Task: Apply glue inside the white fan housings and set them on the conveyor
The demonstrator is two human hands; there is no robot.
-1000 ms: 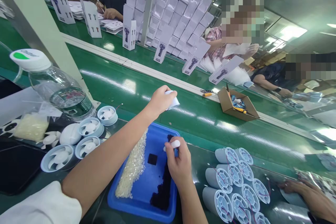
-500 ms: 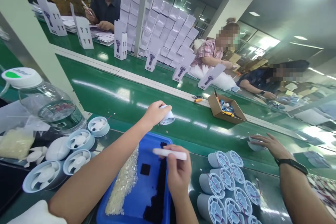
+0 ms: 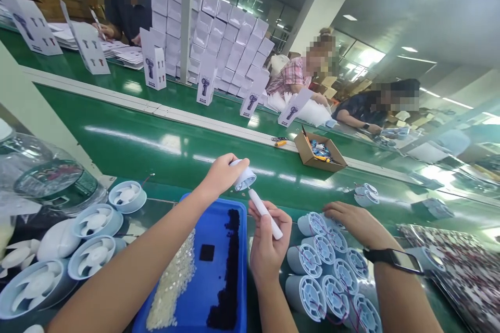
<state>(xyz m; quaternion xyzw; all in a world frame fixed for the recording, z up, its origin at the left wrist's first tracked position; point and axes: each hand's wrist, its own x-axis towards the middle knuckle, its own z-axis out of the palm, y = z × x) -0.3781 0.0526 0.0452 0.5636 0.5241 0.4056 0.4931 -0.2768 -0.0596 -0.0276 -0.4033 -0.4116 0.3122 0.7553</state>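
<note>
In the head view, my left hand (image 3: 223, 177) is closed around a light blue fan housing (image 3: 245, 179), its open end tilted toward me and to the right. My right hand (image 3: 269, 229) grips a white pen-shaped tool (image 3: 267, 216). The tool's thin dark tip points up at the housing's lower rim; whether they touch I cannot tell. Below lies a blue tray (image 3: 242, 270) with a heap of small whitish translucent pieces (image 3: 172, 286), a strip of small black pieces (image 3: 228, 281) and a black square (image 3: 207, 253).
A co-worker's hand (image 3: 347, 216) with a watch reaches over several light blue housings (image 3: 322, 250) at right. White-bladed fan rings (image 3: 96, 223) and a plastic bottle (image 3: 58, 177) stand left. Beyond are a green conveyor (image 3: 156, 140), a cardboard box (image 3: 318, 158) and white boxes (image 3: 154, 67).
The white tool in my right hand has swung from nearly level to steep, its tip now by the housing. The co-worker's hand has moved left from a housing on the conveyor to the group. The view has shifted right.
</note>
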